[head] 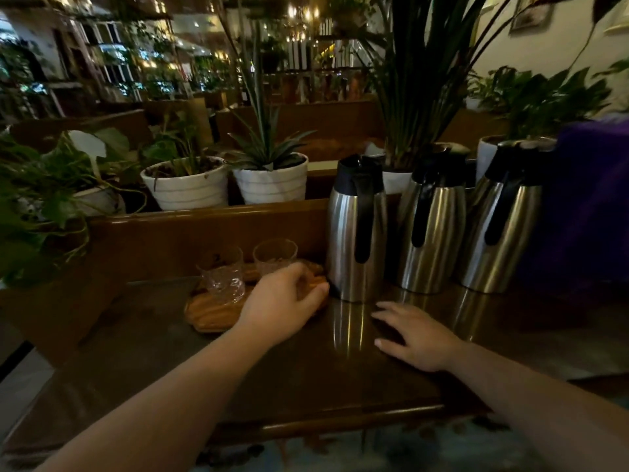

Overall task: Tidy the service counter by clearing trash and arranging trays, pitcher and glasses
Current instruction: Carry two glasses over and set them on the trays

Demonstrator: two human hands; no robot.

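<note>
A wooden tray (207,315) lies on the dark counter (306,376) at the left, with two clear glasses on it, one nearer (223,275) and one behind (275,255). My left hand (284,301) grips the tray's right edge, fingers curled over the rim. Three steel pitchers with black handles stand upright in a row: left (355,229), middle (430,229), right (500,223). My right hand (417,335) rests flat on the counter in front of the left pitcher, fingers spread, holding nothing.
A raised wooden ledge (204,229) backs the counter. Behind it stand white plant pots (187,187) (272,182) and leafy plants (37,199). A dark purple object (585,206) fills the right side. The counter's front edge (340,420) is near me.
</note>
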